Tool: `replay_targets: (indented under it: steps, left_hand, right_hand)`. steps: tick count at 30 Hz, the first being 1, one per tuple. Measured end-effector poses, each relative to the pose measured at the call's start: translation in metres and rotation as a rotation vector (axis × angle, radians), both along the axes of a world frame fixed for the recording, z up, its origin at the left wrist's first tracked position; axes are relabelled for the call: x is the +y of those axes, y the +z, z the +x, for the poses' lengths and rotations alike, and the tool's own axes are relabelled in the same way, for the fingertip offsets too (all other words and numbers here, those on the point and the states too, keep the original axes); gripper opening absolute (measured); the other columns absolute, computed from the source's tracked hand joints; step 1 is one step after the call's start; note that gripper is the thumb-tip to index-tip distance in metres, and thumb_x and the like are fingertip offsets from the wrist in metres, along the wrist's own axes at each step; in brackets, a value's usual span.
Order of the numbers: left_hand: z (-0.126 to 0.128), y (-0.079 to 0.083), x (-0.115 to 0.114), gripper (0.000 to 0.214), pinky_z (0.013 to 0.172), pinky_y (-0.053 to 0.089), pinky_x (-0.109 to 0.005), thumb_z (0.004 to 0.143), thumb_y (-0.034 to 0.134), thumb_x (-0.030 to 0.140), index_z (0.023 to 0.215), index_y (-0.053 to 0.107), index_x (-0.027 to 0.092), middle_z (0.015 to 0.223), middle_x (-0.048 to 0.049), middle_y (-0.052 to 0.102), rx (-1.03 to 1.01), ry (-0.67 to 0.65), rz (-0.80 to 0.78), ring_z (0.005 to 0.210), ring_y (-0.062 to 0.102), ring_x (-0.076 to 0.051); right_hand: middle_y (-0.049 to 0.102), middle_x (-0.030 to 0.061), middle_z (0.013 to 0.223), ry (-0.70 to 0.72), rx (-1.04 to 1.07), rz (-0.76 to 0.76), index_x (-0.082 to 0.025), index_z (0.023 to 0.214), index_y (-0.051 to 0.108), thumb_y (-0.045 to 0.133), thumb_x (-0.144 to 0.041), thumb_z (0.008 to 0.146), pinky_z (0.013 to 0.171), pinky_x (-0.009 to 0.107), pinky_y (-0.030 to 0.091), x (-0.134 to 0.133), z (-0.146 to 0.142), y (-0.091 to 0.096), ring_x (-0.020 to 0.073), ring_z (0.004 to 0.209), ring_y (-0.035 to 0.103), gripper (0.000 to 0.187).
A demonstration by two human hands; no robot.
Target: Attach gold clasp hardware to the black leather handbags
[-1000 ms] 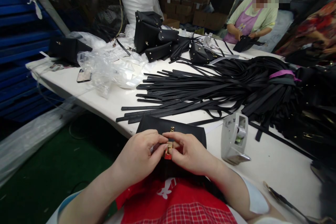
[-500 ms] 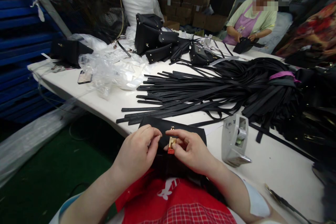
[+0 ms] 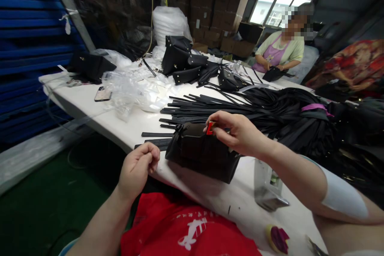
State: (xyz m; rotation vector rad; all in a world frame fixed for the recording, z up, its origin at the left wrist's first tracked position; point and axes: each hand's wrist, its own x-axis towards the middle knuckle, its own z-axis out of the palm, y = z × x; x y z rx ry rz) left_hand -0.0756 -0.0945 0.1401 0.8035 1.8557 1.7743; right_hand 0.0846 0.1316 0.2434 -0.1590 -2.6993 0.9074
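Observation:
A small black handbag (image 3: pixel 201 158) is in front of me at the table's near edge, its body tilted. My right hand (image 3: pixel 237 132) is closed at the bag's upper right, with thumb and forefinger pinching a gold clasp that has a red face (image 3: pixel 209 128). Whether the bag's weight rests on the table or hangs from that hand, I cannot tell. To the left, apart from the bag, my left hand (image 3: pixel 141 168) is held with curled fingers pressed together. Anything inside those fingers is hidden.
Black straps (image 3: pixel 270 108) lie bundled behind the bag, bound by a purple tie (image 3: pixel 316 108). A tape dispenser (image 3: pixel 268 192) stands at right. Plastic wrap (image 3: pixel 126 92), a phone (image 3: pixel 103 94) and more black bags (image 3: pixel 177 54) lie farther back. A co-worker (image 3: pixel 279 52) handles another bag across the table.
The bag now stands higher and more upright on view. My right hand has moved up and right with the clasp; my left hand has drawn away left and down. The view has tilted up.

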Motion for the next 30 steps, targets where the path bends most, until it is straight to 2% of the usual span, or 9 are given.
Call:
replay_targets:
  steps: [4,6,8,10,13,16,21,25,30]
  left_hand:
    - [-0.007,-0.014,0.004,0.02,0.044,0.028,-0.023,0.08,0.039,0.026,0.063,0.042,0.019,0.057,0.0033,0.041,0.009,-0.08,-0.059,0.048,0.037,-0.01]
    - [-0.009,-0.022,0.013,0.028,0.047,0.029,-0.024,0.084,0.039,0.034,0.06,0.039,0.02,0.055,0.0036,0.039,0.116,-0.07,-0.108,0.05,0.037,-0.011]
    - [-0.009,-0.028,0.026,0.036,0.05,0.03,-0.025,0.086,0.042,0.042,0.058,0.038,0.02,0.053,0.0038,0.039,0.255,-0.036,-0.185,0.052,0.038,-0.012]
    - [-0.006,-0.031,0.037,0.04,0.052,0.03,-0.026,0.082,0.05,0.049,0.057,0.037,0.02,0.053,0.0043,0.04,0.383,-0.012,-0.274,0.053,0.039,-0.013]
    - [-0.002,-0.03,0.044,0.038,0.053,0.029,-0.026,0.072,0.062,0.047,0.059,0.037,0.021,0.055,0.0048,0.044,0.48,0.003,-0.397,0.054,0.041,-0.013]
    - [-0.005,-0.029,0.043,0.03,0.053,0.028,-0.027,0.07,0.061,0.036,0.06,0.037,0.021,0.055,0.005,0.046,0.48,-0.005,-0.448,0.053,0.042,-0.013]
    - [-0.016,-0.034,0.043,0.02,0.053,0.027,-0.027,0.067,0.054,0.024,0.058,0.036,0.021,0.052,0.0055,0.043,0.458,0.025,-0.42,0.052,0.039,-0.013]
    - [-0.019,-0.042,0.046,0.02,0.052,0.027,-0.026,0.065,0.054,0.023,0.058,0.035,0.021,0.051,0.0058,0.042,0.414,0.045,-0.383,0.052,0.039,-0.013]
    - [-0.02,-0.05,0.048,0.018,0.053,0.027,-0.027,0.065,0.051,0.021,0.059,0.034,0.022,0.054,0.0049,0.045,0.428,0.076,-0.313,0.053,0.04,-0.014]
  right_hand:
    - [0.069,0.003,0.083,0.136,-0.107,-0.159,-0.018,0.098,0.061,0.055,-0.02,0.085,0.067,0.023,0.046,-0.02,0.006,0.007,0.0129,0.07,0.06,0.014]
    - [0.069,0.005,0.083,0.309,-0.239,-0.342,-0.016,0.095,0.062,0.052,-0.033,0.09,0.067,0.023,0.047,-0.033,0.005,-0.008,0.0136,0.071,0.061,0.021]
    - [0.069,0.0073,0.081,0.397,-0.366,-0.498,-0.014,0.086,0.064,0.033,-0.045,0.097,0.067,0.025,0.048,-0.043,-0.003,-0.033,0.014,0.071,0.062,0.045]
    - [0.066,0.0068,0.072,0.206,-0.377,-0.427,-0.014,0.073,0.062,0.025,-0.043,0.099,0.067,0.026,0.047,-0.049,-0.014,-0.062,0.0135,0.066,0.06,0.054]
    - [0.066,0.0045,0.079,-0.115,-0.245,-0.107,-0.017,0.083,0.061,0.057,-0.03,0.085,0.068,0.027,0.045,-0.049,-0.036,-0.096,0.0152,0.07,0.058,0.014]
    - [0.066,0.007,0.096,-0.169,-0.131,-0.052,-0.017,0.1,0.061,0.064,-0.021,0.076,0.076,0.031,0.046,-0.038,-0.058,-0.114,0.0182,0.083,0.06,0.025]
    - [0.069,0.0041,0.093,0.009,-0.11,-0.424,-0.016,0.094,0.066,0.068,-0.024,0.073,0.083,0.031,0.048,-0.013,-0.09,-0.135,0.018,0.087,0.063,0.023]
    - [0.067,0.0006,0.079,-0.064,-0.085,-0.651,-0.016,0.084,0.064,0.071,-0.03,0.067,0.071,0.027,0.048,-0.015,-0.1,-0.143,0.0146,0.072,0.061,0.023]
    - [0.058,-0.0059,0.066,-0.131,-0.072,-0.9,-0.018,0.087,0.056,0.074,-0.031,0.065,0.052,0.02,0.038,-0.031,-0.097,-0.143,0.0069,0.053,0.048,0.031]
